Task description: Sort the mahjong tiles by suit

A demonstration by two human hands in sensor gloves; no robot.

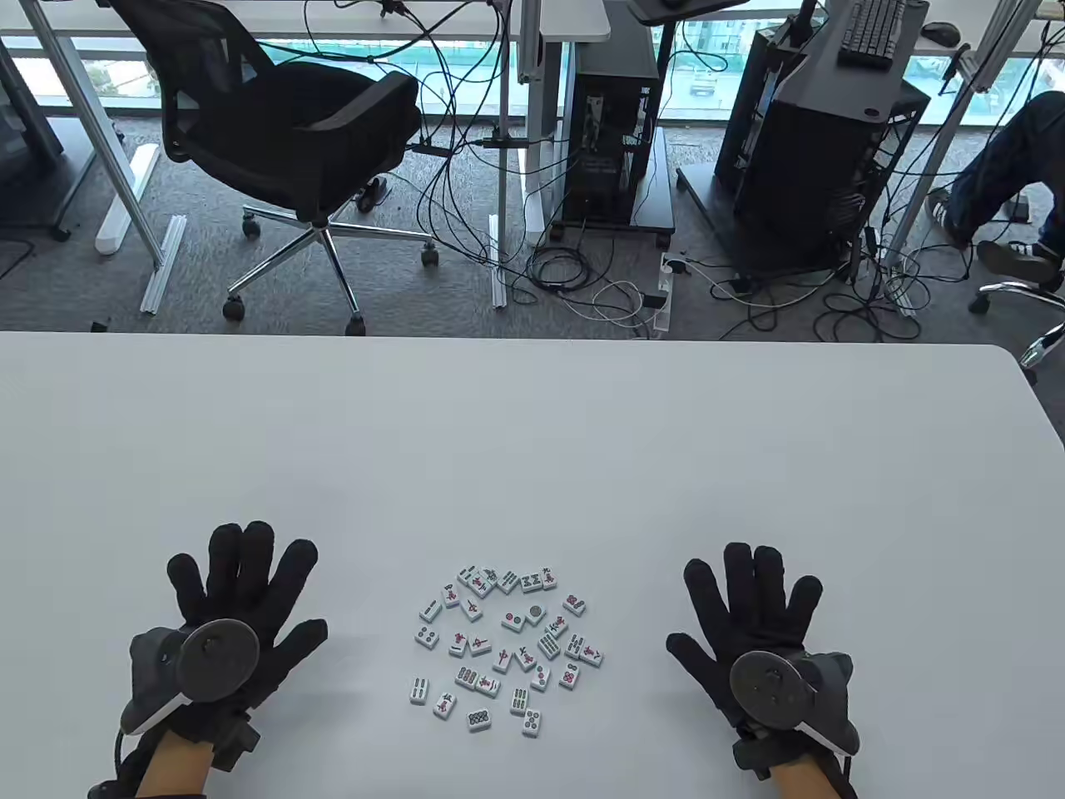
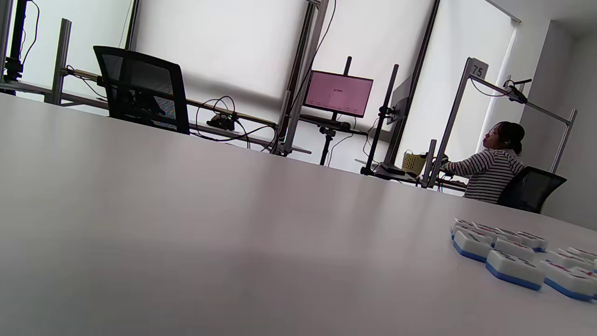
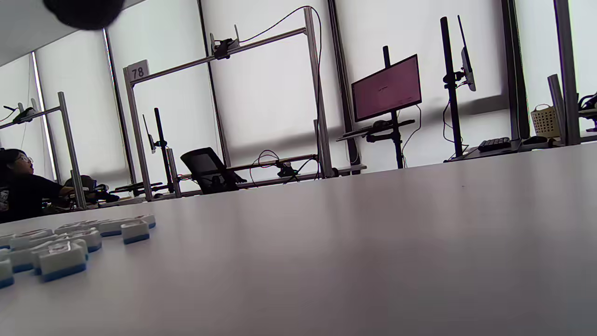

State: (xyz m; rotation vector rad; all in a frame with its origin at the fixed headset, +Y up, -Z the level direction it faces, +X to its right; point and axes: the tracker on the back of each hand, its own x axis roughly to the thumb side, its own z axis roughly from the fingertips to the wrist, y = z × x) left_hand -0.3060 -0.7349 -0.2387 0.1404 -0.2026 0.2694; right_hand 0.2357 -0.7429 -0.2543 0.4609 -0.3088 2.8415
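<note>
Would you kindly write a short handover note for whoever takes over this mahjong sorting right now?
Left hand: flat on the table, fingers spread, holding nothing.
Right hand: the same, on the other side.
Mahjong tiles: one loose, mixed cluster between the hands, face up, touched by neither hand.
Done: nothing; no suit groups formed.
Left: separate all tiles by suit.

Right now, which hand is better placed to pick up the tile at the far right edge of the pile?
Right. The right hand lies flat and open on the table, on the same side as that tile. The left hand, also flat and open, would have to cross the whole pile.
</note>
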